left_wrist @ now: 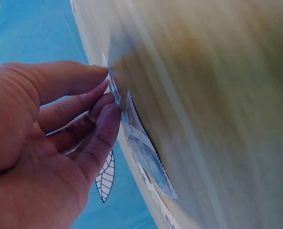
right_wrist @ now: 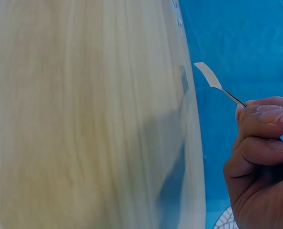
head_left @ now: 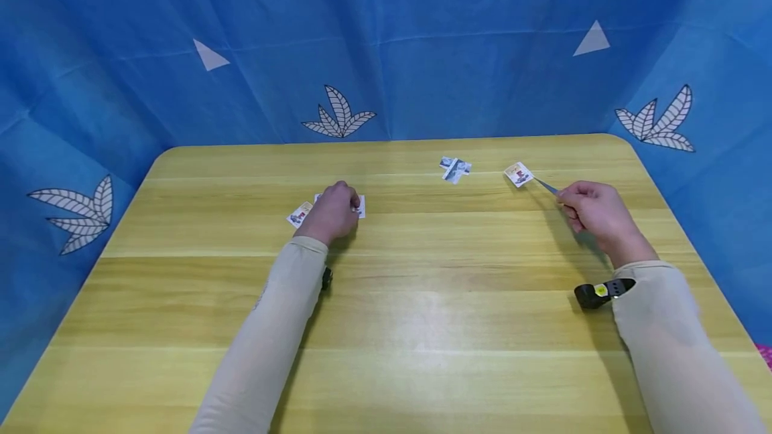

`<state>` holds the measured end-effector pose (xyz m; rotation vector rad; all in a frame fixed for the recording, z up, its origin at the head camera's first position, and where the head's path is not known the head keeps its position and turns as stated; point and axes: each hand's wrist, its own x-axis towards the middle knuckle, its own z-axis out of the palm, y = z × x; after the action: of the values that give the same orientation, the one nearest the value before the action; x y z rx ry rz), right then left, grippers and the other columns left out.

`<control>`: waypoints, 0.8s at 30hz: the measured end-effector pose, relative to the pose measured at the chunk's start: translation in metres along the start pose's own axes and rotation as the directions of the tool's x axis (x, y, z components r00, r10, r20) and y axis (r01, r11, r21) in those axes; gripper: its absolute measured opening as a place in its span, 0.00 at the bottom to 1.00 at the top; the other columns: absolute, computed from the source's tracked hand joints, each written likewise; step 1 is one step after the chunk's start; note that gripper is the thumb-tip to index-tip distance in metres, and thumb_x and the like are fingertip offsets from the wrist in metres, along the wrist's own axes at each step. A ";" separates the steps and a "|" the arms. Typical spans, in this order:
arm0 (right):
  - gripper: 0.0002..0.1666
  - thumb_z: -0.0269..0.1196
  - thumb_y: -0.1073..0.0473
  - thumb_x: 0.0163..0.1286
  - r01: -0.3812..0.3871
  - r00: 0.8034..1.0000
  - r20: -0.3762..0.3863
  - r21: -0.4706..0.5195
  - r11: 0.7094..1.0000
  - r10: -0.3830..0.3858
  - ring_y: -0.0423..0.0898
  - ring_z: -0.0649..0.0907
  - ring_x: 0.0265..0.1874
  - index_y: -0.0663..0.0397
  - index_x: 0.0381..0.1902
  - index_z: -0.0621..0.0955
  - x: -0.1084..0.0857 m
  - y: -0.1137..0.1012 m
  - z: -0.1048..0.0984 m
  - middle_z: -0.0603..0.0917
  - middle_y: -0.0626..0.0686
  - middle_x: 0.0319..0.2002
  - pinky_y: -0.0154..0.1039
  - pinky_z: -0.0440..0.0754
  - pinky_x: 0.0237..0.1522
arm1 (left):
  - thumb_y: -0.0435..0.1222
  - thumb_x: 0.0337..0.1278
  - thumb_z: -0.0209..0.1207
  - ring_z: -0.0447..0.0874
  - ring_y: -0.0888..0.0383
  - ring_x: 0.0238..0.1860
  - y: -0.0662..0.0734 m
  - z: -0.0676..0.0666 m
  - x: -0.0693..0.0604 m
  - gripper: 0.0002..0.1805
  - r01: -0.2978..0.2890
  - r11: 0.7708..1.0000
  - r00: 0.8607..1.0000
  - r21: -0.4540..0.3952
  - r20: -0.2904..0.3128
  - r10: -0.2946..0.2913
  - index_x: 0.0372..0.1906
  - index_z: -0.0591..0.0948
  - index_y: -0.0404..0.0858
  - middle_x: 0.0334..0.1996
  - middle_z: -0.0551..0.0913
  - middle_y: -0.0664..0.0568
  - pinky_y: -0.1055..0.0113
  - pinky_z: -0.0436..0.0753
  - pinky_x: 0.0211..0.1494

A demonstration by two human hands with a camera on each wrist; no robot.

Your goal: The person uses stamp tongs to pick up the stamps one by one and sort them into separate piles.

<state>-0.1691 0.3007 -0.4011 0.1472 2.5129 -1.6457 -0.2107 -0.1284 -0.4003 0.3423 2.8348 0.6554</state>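
Note:
In the head view my right hand [head_left: 597, 214] grips tweezers [head_left: 546, 185] between thumb and fingers. At their tip, raised above the table, is a small printed stamp [head_left: 519, 174]; the right wrist view shows this stamp [right_wrist: 208, 75] slightly bent. My left hand [head_left: 332, 211] is low over the table at the left, fingers curled. In the left wrist view its thumb and fingertips pinch at a thin stamp [left_wrist: 114, 86]. Next to that hand lie another stamp [left_wrist: 151, 155] with a toothed edge and a printed stamp [head_left: 299, 215], partly hidden by the hand.
Several bluish-grey stamps [head_left: 455, 169] overlap near the back of the wooden table [head_left: 422, 313]. A blue patterned cloth [head_left: 386, 39] hangs behind the table and along both sides. A dark camera strap [head_left: 603, 291] is on the right wrist.

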 end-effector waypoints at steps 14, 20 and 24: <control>0.20 0.47 0.55 0.79 -0.055 0.996 -0.071 -0.013 0.998 0.054 0.43 0.69 0.17 0.71 0.46 0.71 -0.007 0.007 -0.020 0.69 0.48 0.22 0.38 0.69 0.20 | 0.23 0.57 0.54 0.75 0.47 0.48 0.003 -0.001 -0.001 0.13 0.013 1.000 1.000 -0.005 0.011 -0.013 0.46 0.82 0.28 0.47 0.75 0.40 0.57 0.76 0.55; 0.18 0.49 0.55 0.78 -0.065 0.992 -0.107 0.011 0.998 0.066 0.43 0.70 0.17 0.68 0.42 0.74 -0.010 0.010 -0.029 0.70 0.48 0.22 0.38 0.69 0.20 | 0.23 0.58 0.55 0.75 0.47 0.48 0.004 -0.003 -0.004 0.13 0.024 0.999 1.000 -0.023 0.014 -0.023 0.47 0.81 0.27 0.48 0.75 0.40 0.57 0.76 0.55; 0.15 0.50 0.56 0.78 -0.063 0.989 -0.130 0.019 0.998 0.065 0.42 0.69 0.17 0.62 0.36 0.77 -0.011 0.015 -0.037 0.70 0.47 0.21 0.37 0.69 0.20 | 0.24 0.57 0.55 0.74 0.46 0.49 0.004 -0.002 -0.005 0.13 0.020 0.999 1.000 -0.036 0.010 -0.020 0.48 0.81 0.27 0.48 0.75 0.40 0.57 0.76 0.55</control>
<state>-0.1578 0.3404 -0.3981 0.3445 2.5597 -1.6824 -0.2058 -0.1269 -0.3958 0.3095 2.8095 0.6978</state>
